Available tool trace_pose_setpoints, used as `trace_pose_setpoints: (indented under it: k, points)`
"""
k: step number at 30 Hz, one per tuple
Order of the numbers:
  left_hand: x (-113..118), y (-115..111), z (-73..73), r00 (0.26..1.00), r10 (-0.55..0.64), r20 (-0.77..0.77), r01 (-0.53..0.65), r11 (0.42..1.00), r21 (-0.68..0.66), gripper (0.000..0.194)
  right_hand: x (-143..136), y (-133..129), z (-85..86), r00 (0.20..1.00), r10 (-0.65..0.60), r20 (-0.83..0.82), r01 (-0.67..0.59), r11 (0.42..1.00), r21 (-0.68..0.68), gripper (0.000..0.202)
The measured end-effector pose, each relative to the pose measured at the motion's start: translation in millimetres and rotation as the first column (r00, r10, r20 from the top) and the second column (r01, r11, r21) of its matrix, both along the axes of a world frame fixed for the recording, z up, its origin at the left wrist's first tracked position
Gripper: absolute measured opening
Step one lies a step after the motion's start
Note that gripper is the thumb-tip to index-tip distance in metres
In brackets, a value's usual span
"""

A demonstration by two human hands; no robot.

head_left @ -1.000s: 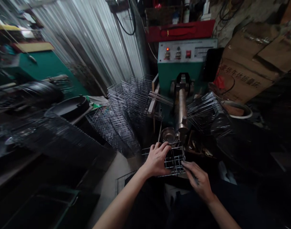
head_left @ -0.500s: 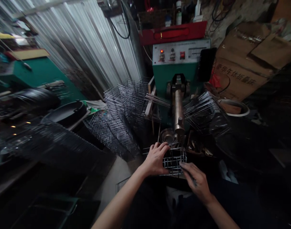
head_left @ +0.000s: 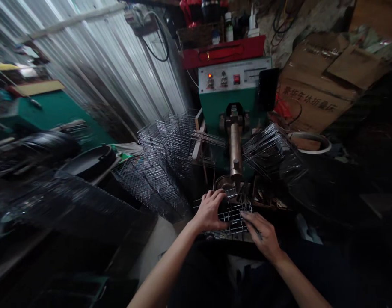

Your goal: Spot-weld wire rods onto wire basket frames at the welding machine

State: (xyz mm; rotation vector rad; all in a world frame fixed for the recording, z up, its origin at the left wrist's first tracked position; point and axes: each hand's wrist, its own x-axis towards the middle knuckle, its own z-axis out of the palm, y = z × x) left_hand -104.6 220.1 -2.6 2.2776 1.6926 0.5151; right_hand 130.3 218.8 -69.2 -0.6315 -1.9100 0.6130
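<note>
A small wire rack (head_left: 236, 219) of bright metal rods lies in front of me, below the metal arm of a spot welding machine (head_left: 236, 149). My left hand (head_left: 211, 211) grips its left part, fingers over the far rods and thumb at the near side. At the right end of the rack, my right hand (head_left: 262, 233) is closed, its fingertips touching the rods. A thin greyish thing shows along its palm, too dim to name. The tip of the welder arm stands just beyond the rack.
Stacked wire grids (head_left: 164, 167) stand to the left of the green machine. Loose metal rods (head_left: 263, 145) stick out at its right, near a white bowl (head_left: 311, 143). A cardboard box (head_left: 314, 94) leans behind. A round black pan (head_left: 88, 161) sits further left.
The view has shifted slightly, so the machine appears further left and lower. The rack's near side has tilted or turned a little between my hands; both hands stay on it.
</note>
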Motion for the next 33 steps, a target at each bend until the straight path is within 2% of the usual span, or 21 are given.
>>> trace_pose_setpoints:
  k: [12, 18, 27, 33]
  points:
    - [-4, 3, -1.3, 0.998, -0.003, -0.061, 0.003, 1.000, 0.000, 0.086, -7, 4, -7.1, 0.999, -0.016, -0.046, 0.014, 0.999, -0.047, 0.037]
    - [-3, 1, 0.9, 0.997, 0.003, -0.081, 0.000, 0.999, 0.035, 0.089, -6, 3, -7.0, 0.999, 0.007, -0.049, -0.010, 0.998, -0.060, 0.042]
    - [-2, 4, -1.0, 0.993, 0.010, -0.118, -0.011, 1.000, -0.005, 0.090, -7, 6, -15.8, 0.997, 0.020, -0.072, -0.026, 0.996, -0.084, 0.043]
    - [-4, 3, -2.1, 0.995, 0.006, -0.101, -0.004, 1.000, 0.024, 0.085, -7, 6, -11.5, 0.995, 0.015, -0.098, -0.023, 0.997, -0.080, 0.042]
